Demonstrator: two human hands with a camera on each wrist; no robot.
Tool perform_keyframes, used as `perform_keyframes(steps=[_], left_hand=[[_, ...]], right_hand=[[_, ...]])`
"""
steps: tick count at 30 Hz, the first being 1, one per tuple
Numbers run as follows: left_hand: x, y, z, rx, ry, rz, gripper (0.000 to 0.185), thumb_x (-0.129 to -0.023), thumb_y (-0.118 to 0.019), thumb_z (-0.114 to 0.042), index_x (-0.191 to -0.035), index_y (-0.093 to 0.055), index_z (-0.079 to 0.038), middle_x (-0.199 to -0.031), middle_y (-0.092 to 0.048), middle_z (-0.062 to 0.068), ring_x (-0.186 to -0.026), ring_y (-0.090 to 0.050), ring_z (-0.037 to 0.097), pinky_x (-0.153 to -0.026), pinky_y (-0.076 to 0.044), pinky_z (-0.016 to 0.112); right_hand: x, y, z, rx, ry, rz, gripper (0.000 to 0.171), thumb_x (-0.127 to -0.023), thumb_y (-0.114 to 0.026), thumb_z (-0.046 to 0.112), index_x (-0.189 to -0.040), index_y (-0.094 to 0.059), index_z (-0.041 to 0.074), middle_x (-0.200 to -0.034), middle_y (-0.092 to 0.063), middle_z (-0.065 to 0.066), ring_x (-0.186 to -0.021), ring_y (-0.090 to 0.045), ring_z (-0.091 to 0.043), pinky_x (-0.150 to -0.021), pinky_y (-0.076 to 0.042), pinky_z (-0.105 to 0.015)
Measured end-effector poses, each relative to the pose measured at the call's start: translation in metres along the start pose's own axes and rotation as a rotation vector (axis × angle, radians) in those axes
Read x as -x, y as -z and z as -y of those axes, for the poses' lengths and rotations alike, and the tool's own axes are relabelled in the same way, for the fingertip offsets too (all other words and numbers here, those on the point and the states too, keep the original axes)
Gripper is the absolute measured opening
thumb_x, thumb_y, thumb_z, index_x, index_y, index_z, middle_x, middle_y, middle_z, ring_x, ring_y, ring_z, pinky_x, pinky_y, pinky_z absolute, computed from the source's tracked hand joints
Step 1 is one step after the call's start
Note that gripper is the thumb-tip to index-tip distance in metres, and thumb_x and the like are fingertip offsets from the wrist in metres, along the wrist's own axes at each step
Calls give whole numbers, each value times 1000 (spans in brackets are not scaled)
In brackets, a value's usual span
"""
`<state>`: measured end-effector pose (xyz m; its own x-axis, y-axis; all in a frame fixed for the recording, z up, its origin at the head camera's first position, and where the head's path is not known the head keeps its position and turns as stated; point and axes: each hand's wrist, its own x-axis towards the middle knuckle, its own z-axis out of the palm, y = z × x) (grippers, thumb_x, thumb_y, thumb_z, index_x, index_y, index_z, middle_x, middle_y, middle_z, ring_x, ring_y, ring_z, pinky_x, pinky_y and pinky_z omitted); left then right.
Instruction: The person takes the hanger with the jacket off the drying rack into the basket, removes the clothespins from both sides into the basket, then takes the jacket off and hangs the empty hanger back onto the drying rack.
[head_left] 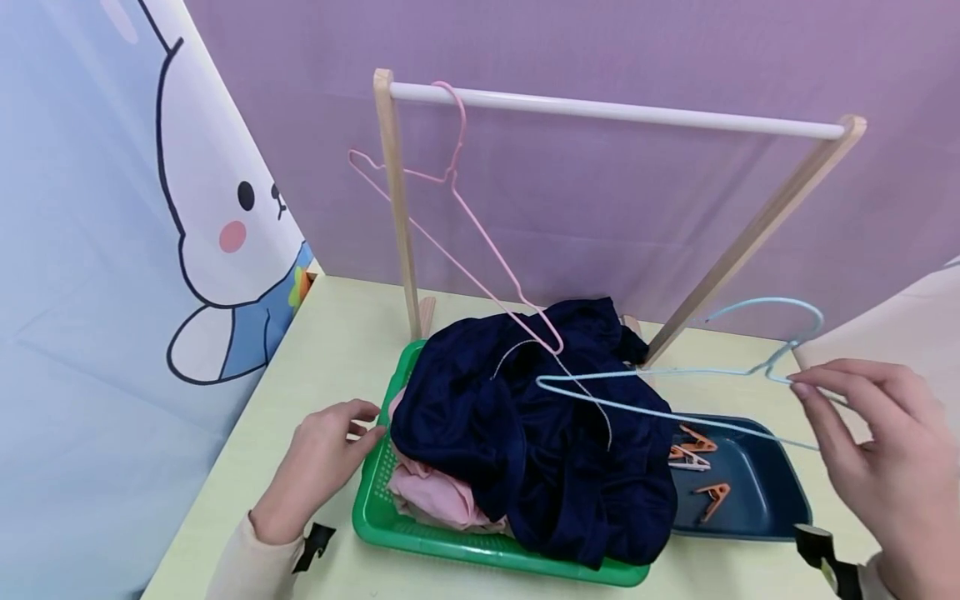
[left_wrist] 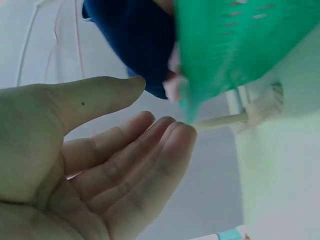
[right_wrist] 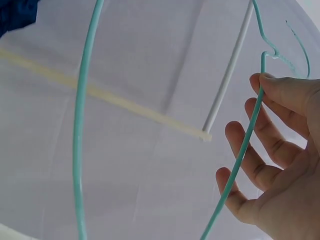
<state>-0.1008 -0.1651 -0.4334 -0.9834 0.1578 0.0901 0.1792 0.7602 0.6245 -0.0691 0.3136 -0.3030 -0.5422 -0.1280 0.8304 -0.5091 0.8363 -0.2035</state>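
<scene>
My right hand pinches a light blue wire hanger between thumb and index finger, just below its hook. In the right wrist view the other fingers spread loosely behind the hanger. My left hand is at the left rim of a green basket, its fingers loosely bent and nothing held. A dark navy garment with a thin pale cord lies heaped in the basket, over pink cloth. The blue hanger's far end overlaps the navy garment in the head view.
A clothes rack with a white rail and wooden legs stands behind the basket. From its left end hangs a pink hanger. At the right, a dark blue tray contains several clothespins. A rabbit-print curtain borders the left.
</scene>
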Motion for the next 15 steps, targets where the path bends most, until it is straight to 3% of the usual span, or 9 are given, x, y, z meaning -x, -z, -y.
perform_keyframes(steps=[4,6,15], left_hand=[[1,0,10,24,58,49,22,-92,-73,-12,-112,-71,-2,-104,-72,12,-82,-71,21,-69,-59,39],[2,-1,13,41,77,74,21,-92,-72,-12,-111,-71,-3,-102,-73,9,-82,-71,20,-68,-58,38],[4,-4,24,227,173,158,21,-94,-71,-9,-113,-69,-3,-96,-72,4,-67,-67,9,-58,-56,26]], right_hand=[[-4,3,-9,-29,-23,-41,66,-100,-59,48,-81,-67,-15,-99,-61,17,-106,-46,9,-90,-33,-10],[-3,5,-17,-28,-31,-40,66,-100,-59,47,-81,-66,-16,-107,-54,27,-107,-45,9,-90,-32,-10],[-4,9,-44,5,-104,-8,60,-102,-59,40,-87,-66,-17,-106,-52,34,-109,-40,8,-94,-27,-15]])
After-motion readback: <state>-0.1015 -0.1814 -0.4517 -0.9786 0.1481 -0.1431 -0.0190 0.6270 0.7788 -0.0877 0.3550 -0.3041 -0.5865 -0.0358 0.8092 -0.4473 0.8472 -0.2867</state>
